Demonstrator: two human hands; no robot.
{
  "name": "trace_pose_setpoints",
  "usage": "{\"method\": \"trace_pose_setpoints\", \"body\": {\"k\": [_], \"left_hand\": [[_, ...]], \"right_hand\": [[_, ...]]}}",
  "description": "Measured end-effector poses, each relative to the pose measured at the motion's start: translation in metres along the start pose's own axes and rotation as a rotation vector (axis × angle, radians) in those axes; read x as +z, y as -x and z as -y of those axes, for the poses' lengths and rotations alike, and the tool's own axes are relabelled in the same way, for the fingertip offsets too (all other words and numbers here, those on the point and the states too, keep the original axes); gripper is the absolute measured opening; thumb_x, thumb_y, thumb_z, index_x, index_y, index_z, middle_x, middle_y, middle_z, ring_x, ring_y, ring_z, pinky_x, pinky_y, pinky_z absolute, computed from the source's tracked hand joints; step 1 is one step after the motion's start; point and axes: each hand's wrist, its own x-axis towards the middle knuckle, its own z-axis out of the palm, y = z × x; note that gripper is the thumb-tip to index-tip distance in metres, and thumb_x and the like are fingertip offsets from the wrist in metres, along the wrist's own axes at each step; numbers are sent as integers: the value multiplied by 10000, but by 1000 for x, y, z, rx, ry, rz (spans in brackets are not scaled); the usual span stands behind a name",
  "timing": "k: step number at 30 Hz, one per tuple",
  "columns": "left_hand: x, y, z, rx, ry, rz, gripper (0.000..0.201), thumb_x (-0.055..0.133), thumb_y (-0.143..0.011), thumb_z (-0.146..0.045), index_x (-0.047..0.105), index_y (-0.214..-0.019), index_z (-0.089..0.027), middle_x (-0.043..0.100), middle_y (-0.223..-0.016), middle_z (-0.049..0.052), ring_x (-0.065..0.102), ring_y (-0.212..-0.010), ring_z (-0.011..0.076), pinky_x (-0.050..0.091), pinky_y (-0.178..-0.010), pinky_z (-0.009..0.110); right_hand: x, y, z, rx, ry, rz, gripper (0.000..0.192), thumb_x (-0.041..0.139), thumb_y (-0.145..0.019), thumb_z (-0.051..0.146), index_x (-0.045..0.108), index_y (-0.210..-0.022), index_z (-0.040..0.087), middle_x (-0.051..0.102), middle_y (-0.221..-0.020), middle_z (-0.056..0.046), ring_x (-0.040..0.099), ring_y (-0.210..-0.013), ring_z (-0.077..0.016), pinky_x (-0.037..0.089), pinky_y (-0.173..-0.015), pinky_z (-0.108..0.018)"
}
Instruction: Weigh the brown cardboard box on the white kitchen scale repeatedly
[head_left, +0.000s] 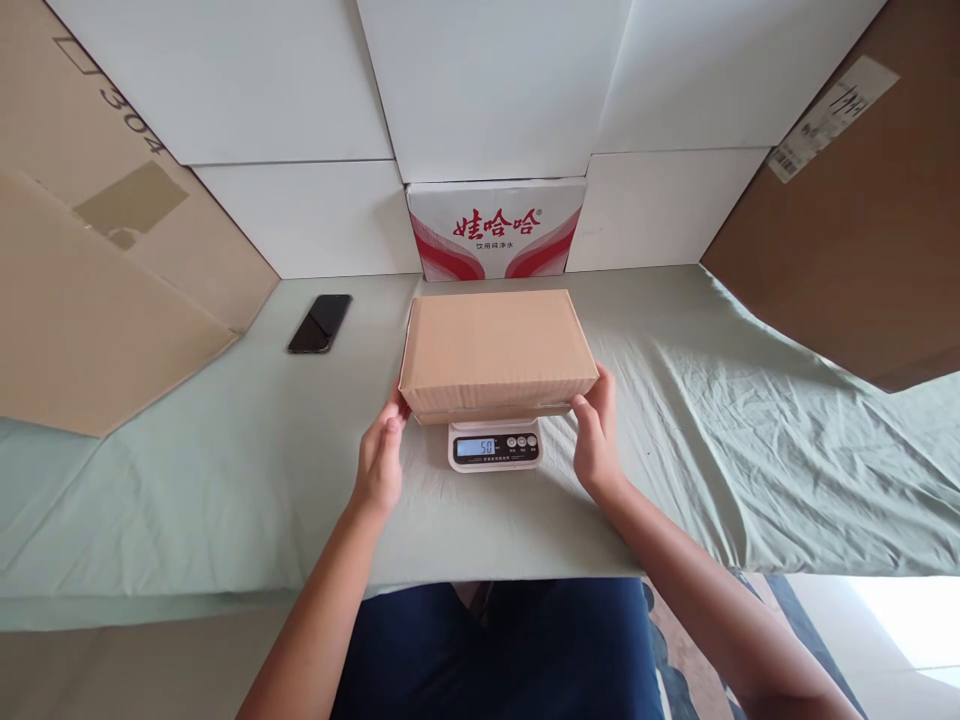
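A closed brown cardboard box [495, 342] sits over a small white digital scale [495, 465], hiding its weighing plate. The scale's lit display shows digits that look like 50; whether a decimal point is there I cannot tell. My left hand [381, 455] grips the box's near left corner, its fingertips partly hidden behind the side. At the near right corner, my right hand [598, 430] holds the box, thumb on the front face and fingers along the side. Whether the box's full weight rests on the scale cannot be seen.
A black phone [321, 323] lies on the pale green cloth [225, 470] to the left. Behind the box stands a white and red carton [496, 230] against white panels [495, 90]. Large cardboard sheets flank the table, one on the left [112, 270] and one on the right [847, 230].
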Motion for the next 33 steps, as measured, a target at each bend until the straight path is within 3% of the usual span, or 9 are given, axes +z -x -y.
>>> {"method": "trace_pose_setpoints", "body": {"k": [6, 10, 13, 16, 19, 22, 26, 33], "left_hand": [[1, 0, 4, 49, -39, 37, 636, 497, -968, -636, 628, -1423, -211, 614, -1504, 137, 469, -1498, 327, 376, -1247, 476], [7, -7, -6, 80, -10, 39, 615, 506, -969, -622, 630, -1414, -216, 613, -1505, 132, 477, -1492, 323, 374, -1245, 464], [15, -28, -21, 91, 67, 60, 611, 502, -965, -633, 617, -1414, -236, 593, -1526, 122, 475, -1493, 317, 376, -1239, 458], [24, -65, -27, 92, 144, 72, 581, 517, -949, -651, 634, -1363, -261, 613, -1502, 113, 508, -1468, 307, 395, -1219, 455], [34, -106, -11, 92, 207, 40, 530, 544, -933, -657, 659, -1276, -269, 628, -1476, 109, 537, -1442, 287, 404, -1206, 441], [42, -131, 18, 17, 252, -46, 560, 575, -880, -710, 658, -1212, -267, 659, -1418, 129, 570, -1407, 284, 420, -1186, 452], [44, -138, 45, -8, 267, -42, 540, 596, -868, -706, 662, -1182, -271, 669, -1395, 127, 582, -1393, 269, 414, -1188, 447], [44, -138, 54, -22, 290, -25, 534, 565, -892, -694, 652, -1214, -277, 666, -1413, 112, 550, -1431, 263, 431, -1180, 433]], "right_hand": [[8, 4, 3, 58, -16, 56, 367, 547, -891, 366, 448, -1239, 309, 555, -1253, -53, 558, -1097, -228, 534, -934, -442], [9, -7, -1, 52, -52, 23, 343, 516, -876, 324, 431, -1209, 314, 538, -1213, -35, 545, -1085, -215, 526, -946, -427], [11, -28, 3, -21, -52, 4, 375, 513, -869, 335, 424, -1233, 318, 533, -1254, -41, 541, -1160, -234, 503, -1031, -467], [19, -62, 5, -100, -26, -4, 485, 532, -857, 348, 403, -1323, 315, 514, -1364, -59, 503, -1290, -267, 444, -1142, -520], [31, -96, -8, -153, 11, 4, 602, 540, -838, 368, 373, -1415, 333, 459, -1477, -57, 407, -1433, -298, 360, -1230, -560], [40, -118, -32, -105, 62, 4, 617, 533, -838, 390, 398, -1437, 326, 439, -1488, -72, 363, -1466, -310, 321, -1253, -577], [44, -127, -61, -93, 87, 23, 641, 541, -822, 365, 400, -1445, 321, 456, -1468, -73, 373, -1446, -297, 299, -1268, -576], [42, -130, -72, -77, 120, 38, 634, 516, -832, 357, 380, -1450, 322, 471, -1445, -72, 385, -1423, -283, 322, -1249, -555]]}}
